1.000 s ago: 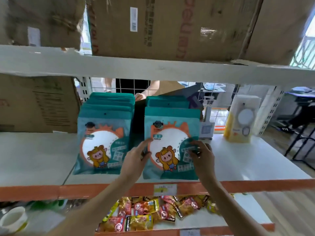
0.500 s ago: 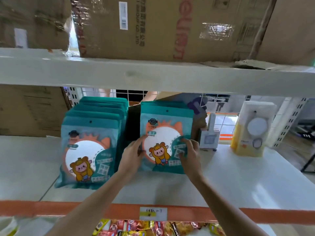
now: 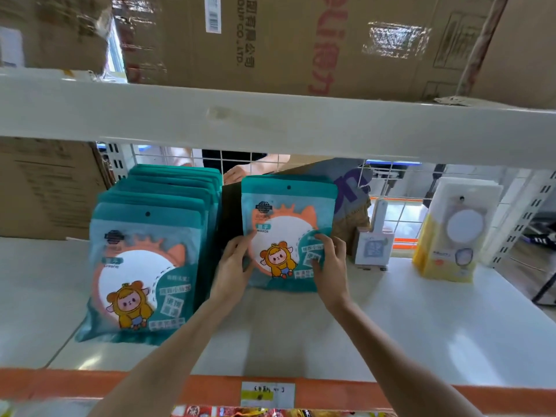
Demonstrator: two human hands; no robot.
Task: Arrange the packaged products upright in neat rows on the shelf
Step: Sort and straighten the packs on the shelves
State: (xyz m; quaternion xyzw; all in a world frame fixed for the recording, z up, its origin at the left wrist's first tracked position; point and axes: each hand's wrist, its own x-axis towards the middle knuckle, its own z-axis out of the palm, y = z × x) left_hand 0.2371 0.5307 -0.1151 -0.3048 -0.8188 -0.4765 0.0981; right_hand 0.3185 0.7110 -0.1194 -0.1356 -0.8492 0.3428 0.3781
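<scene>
Two rows of teal cartoon-printed packets stand upright on the white shelf. The left row reaches close to the shelf's front. The right row sits further back. My left hand holds the left edge of the right row's front packet, thumb on its face. My right hand holds that packet's lower right, fingers spread on its face. The packets behind the front one are mostly hidden.
A yellow-and-white packaged product stands at the right, a small white stand beside it. Cardboard boxes fill the left and the upper shelf. Behind the wire mesh another person's hand shows. An orange shelf edge runs in front.
Both hands have pushed the right row of packets backward, away from the shelf's front edge. The camera has moved closer and tilted up.
</scene>
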